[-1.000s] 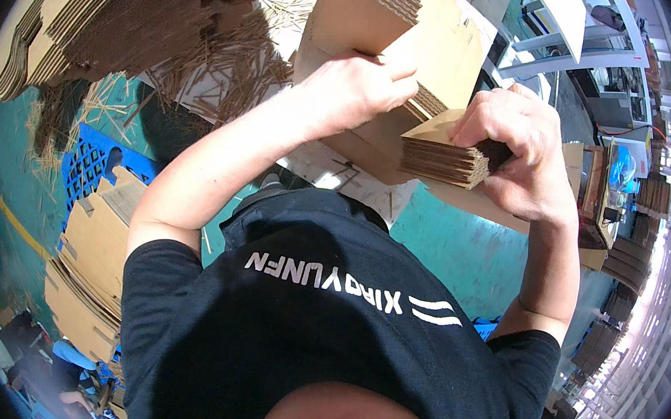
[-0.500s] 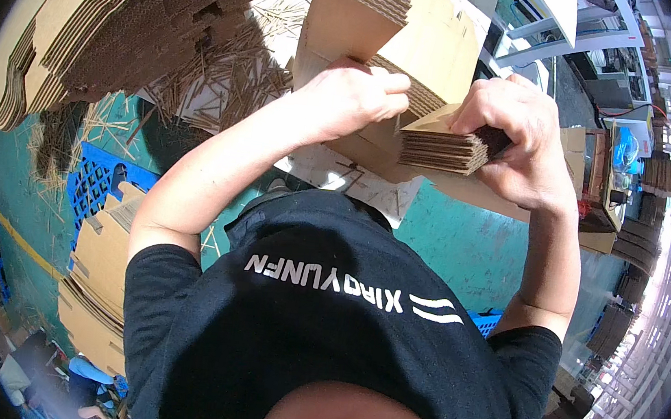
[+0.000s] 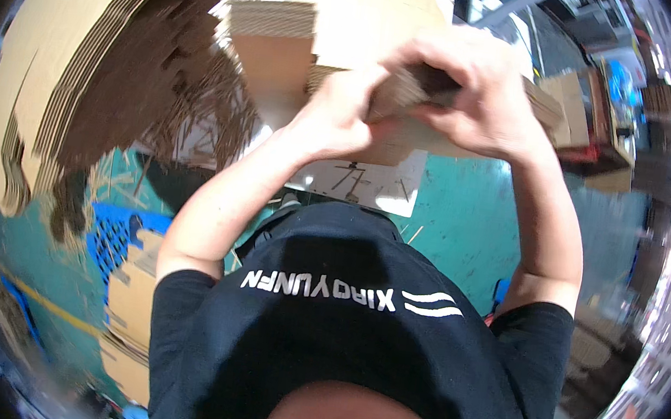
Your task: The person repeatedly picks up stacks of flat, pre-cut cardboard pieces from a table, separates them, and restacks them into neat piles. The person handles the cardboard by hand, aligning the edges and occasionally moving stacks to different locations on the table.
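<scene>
Both hands up front, chest height. Left hand (image 3: 344, 116) and right hand (image 3: 478, 102) clenched together on small bundle of corrugated cardboard pieces (image 3: 413, 95), fingers wrapped round its edges. Bundle sits just before stacked cardboard sheets (image 3: 305, 34). Step, by my read: squaring bundle. Next move calls for firm even squeeze, edges flush.

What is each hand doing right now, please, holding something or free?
Left hand: closed on the bundle of cardboard pieces.
Right hand: closed over the same bundle from above.
</scene>
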`<act>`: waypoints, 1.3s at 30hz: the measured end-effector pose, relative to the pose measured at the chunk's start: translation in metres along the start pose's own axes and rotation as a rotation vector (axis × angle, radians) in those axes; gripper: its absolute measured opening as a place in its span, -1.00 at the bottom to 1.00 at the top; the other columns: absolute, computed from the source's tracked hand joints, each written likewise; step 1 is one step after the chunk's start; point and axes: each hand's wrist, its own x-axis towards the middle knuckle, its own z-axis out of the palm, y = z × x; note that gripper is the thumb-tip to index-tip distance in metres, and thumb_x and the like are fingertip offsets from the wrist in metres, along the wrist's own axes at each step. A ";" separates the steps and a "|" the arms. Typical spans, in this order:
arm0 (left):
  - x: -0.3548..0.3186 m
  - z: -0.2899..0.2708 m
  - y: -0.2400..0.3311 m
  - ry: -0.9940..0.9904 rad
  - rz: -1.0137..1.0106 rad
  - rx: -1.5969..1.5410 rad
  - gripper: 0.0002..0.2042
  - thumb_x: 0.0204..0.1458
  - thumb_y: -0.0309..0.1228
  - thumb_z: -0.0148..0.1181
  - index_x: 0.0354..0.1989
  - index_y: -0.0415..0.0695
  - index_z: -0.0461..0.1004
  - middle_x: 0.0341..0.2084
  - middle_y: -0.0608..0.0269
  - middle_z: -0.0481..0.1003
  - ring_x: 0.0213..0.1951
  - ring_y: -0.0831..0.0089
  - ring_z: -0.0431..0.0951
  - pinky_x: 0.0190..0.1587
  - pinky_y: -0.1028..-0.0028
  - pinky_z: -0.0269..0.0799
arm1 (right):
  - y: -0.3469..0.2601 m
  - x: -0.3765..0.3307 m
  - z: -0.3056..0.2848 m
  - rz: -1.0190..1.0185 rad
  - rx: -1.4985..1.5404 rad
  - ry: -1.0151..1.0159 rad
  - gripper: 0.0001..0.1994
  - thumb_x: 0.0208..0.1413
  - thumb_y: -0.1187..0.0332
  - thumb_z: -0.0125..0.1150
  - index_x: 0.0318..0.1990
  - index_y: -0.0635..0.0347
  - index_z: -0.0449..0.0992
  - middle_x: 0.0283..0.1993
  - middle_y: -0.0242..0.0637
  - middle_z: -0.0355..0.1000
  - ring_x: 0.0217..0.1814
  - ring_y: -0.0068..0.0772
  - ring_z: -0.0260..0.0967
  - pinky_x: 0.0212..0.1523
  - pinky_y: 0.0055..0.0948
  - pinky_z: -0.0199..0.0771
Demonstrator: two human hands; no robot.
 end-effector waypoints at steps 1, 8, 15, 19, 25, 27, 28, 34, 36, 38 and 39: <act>0.006 0.003 -0.003 0.134 0.152 -0.103 -0.29 -0.26 -0.46 0.38 0.17 -0.16 0.22 -0.03 -0.05 0.40 0.02 0.09 0.44 0.07 0.25 0.36 | 0.005 0.000 0.001 -0.094 -0.042 0.134 -0.52 -0.32 0.34 0.43 -0.11 0.14 0.51 -0.13 -0.18 0.45 -0.03 -0.15 0.40 0.02 -0.31 0.37; 0.004 -0.014 -0.006 0.033 -0.050 -0.256 -0.54 -0.19 -0.46 0.38 -0.06 -0.27 0.43 -0.27 0.11 0.52 -0.23 0.34 0.52 -0.14 0.39 0.45 | 0.048 -0.149 0.011 0.284 -0.096 1.286 -0.18 -0.17 0.08 0.46 0.22 0.29 0.21 0.23 0.00 0.25 0.35 -0.18 0.08 0.34 -0.20 -0.05; -0.009 -0.029 -0.023 0.200 -0.286 -0.213 -0.56 -0.25 -0.59 0.41 -0.11 -0.26 0.43 -0.25 0.17 0.49 -0.20 0.39 0.49 -0.16 0.41 0.49 | 0.101 -0.226 0.079 0.686 0.763 1.064 -0.54 -0.22 0.14 0.48 -0.23 0.26 0.49 -0.33 -0.39 0.48 -0.26 -0.59 0.41 -0.18 -0.55 0.41; 0.006 -0.002 0.033 0.597 0.029 0.178 -0.03 -0.32 -0.51 0.45 0.29 -0.19 -0.08 0.22 0.06 0.05 0.17 0.17 0.21 0.23 0.17 0.23 | 0.096 -0.215 0.080 0.616 0.674 1.143 -0.61 -0.27 0.24 0.56 -0.35 0.21 0.48 -0.41 -0.43 0.49 -0.37 -0.66 0.40 -0.31 -0.62 0.43; 0.049 0.064 0.135 0.306 0.442 0.949 0.00 -0.34 -0.12 0.52 0.27 -0.29 0.07 0.15 -0.07 0.23 0.21 0.00 0.19 0.26 0.14 0.07 | 0.102 -0.214 0.076 0.495 0.657 1.085 -0.56 -0.31 0.10 0.57 -0.40 0.21 0.50 -0.45 -0.39 0.51 -0.41 -0.63 0.44 -0.37 -0.60 0.43; 0.076 0.077 0.144 0.190 0.352 1.066 -0.23 -0.36 -0.04 0.50 0.04 -0.19 0.35 -0.18 0.13 0.44 -0.12 0.24 0.45 -0.06 0.32 0.36 | 0.111 -0.214 0.076 0.506 0.686 1.097 -0.56 -0.30 0.10 0.56 -0.39 0.21 0.50 -0.45 -0.38 0.51 -0.41 -0.62 0.44 -0.37 -0.60 0.43; 0.085 0.080 0.143 0.107 0.294 1.090 -0.32 -0.38 -0.01 0.50 -0.07 -0.15 0.44 -0.33 0.22 0.48 -0.27 0.34 0.52 -0.21 0.38 0.43 | 0.115 -0.216 0.077 0.521 0.685 1.104 -0.56 -0.29 0.10 0.56 -0.39 0.21 0.50 -0.46 -0.38 0.52 -0.42 -0.62 0.45 -0.37 -0.60 0.43; 0.098 0.049 0.139 -0.205 0.490 0.758 -0.46 -0.45 0.11 0.48 -0.57 -0.10 0.42 -0.63 0.32 0.40 -0.56 0.44 0.40 -0.48 0.46 0.27 | 0.126 -0.205 0.074 0.509 0.700 1.140 -0.56 -0.28 0.10 0.56 -0.38 0.22 0.51 -0.42 -0.36 0.54 -0.39 -0.63 0.47 -0.35 -0.60 0.47; 0.093 0.039 0.149 -0.367 0.541 0.790 -0.43 -0.49 0.18 0.45 -0.60 -0.07 0.39 -0.63 0.35 0.40 -0.55 0.46 0.39 -0.47 0.46 0.24 | 0.129 -0.200 0.078 0.488 0.772 1.118 -0.56 -0.30 0.11 0.57 -0.38 0.21 0.51 -0.41 -0.35 0.55 -0.36 -0.63 0.48 -0.32 -0.59 0.49; 0.098 0.036 0.148 -0.451 0.599 0.700 -0.38 -0.53 0.33 0.33 -0.68 -0.03 0.34 -0.66 0.41 0.38 -0.59 0.46 0.37 -0.46 0.43 0.16 | 0.130 -0.195 0.080 0.489 0.795 1.139 -0.55 -0.31 0.11 0.57 -0.36 0.20 0.51 -0.40 -0.35 0.55 -0.33 -0.62 0.48 -0.29 -0.59 0.50; 0.101 0.035 0.150 -0.522 0.607 0.662 -0.38 -0.51 0.36 0.28 -0.72 -0.01 0.30 -0.68 0.42 0.36 -0.61 0.45 0.35 -0.46 0.43 0.14 | 0.130 -0.191 0.080 0.488 0.808 1.148 -0.55 -0.32 0.10 0.57 -0.35 0.20 0.51 -0.39 -0.35 0.55 -0.32 -0.61 0.49 -0.28 -0.58 0.50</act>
